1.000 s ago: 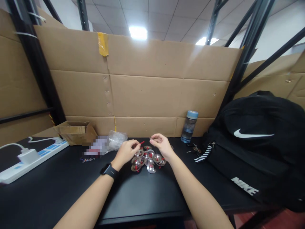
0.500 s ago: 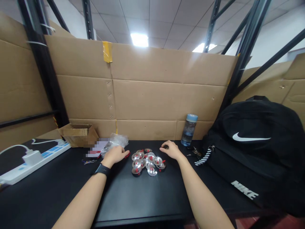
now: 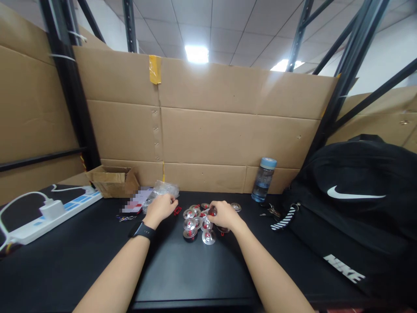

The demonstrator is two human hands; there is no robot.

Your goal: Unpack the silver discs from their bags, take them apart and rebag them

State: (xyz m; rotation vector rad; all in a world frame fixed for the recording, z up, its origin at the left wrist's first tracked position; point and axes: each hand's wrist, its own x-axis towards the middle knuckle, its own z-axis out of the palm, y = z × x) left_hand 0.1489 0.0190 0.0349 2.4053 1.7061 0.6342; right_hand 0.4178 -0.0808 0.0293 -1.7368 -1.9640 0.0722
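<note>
A loose pile of finger cymbals (image 3: pixel 190 224), small shiny metal discs with red loops, lies in the middle of the black table. My right hand (image 3: pixel 224 214) reaches over the pile's right side, its thumb and fingers closed on one cymbal that shows dark at the fingertips. Another single cymbal (image 3: pixel 236 207) sits just beyond that hand, to the right. Left of the pile is my left hand (image 3: pixel 161 209), wearing a black watch (image 3: pixel 143 230). Its fingers are loosely bent with a small gap at the thumb and nothing visible in them. A red loop (image 3: pixel 177 211) lies beside it.
Behind my left hand are a crumpled clear plastic bag (image 3: pixel 162 189), a cardboard box (image 3: pixel 114 181) and a white power strip (image 3: pixel 70 213). To the right stand a water bottle (image 3: pixel 263 180), keys (image 3: pixel 273 210) and a black backpack (image 3: pixel 355 208). A cardboard wall (image 3: pixel 208 134) closes the back.
My right hand has moved left onto the pile and closed on a cymbal; a single cymbal now shows to its right. My left hand's fingers have drawn in, away from the red loop.
</note>
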